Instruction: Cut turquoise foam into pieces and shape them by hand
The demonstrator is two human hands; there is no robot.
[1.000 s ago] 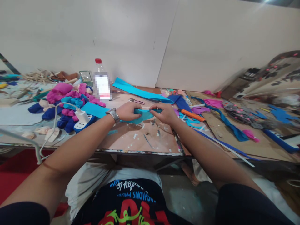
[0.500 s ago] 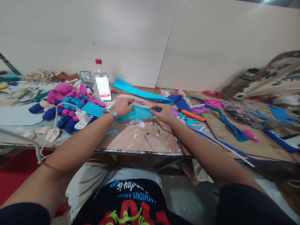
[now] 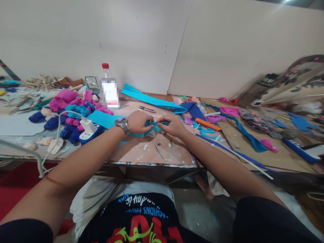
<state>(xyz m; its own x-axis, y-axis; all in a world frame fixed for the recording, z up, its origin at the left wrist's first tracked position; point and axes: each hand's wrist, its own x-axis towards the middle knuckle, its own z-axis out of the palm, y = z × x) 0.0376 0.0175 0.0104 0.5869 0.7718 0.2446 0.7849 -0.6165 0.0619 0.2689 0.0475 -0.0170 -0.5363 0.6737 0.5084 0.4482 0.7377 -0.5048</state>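
Note:
My left hand (image 3: 140,122), with a metal watch (image 3: 122,125) on its wrist, pinches a light blue fabric strip (image 3: 105,119) over the table. Fingertip to fingertip with it, my right hand (image 3: 172,125) pinches the same strip, which is bunched between the two hands. The strip's flat tail runs left under my left wrist. Just beyond my hands lie small thread snips (image 3: 147,109). A second light blue strip (image 3: 149,98) stretches along the wall behind them.
On the left, a white charger (image 3: 88,125) sits in a power strip (image 3: 87,135) beside bunched coloured fabric (image 3: 63,99). A red-capped bottle (image 3: 105,71) stands behind a lit phone. An orange-handled cutter (image 3: 207,124), scraps and cardboard (image 3: 235,141) lie on the right.
My hands have come together; my left hand moved right and slightly nearer me. The strip, stretched between them before, is now gathered at the fingertips. The snips show more fully.

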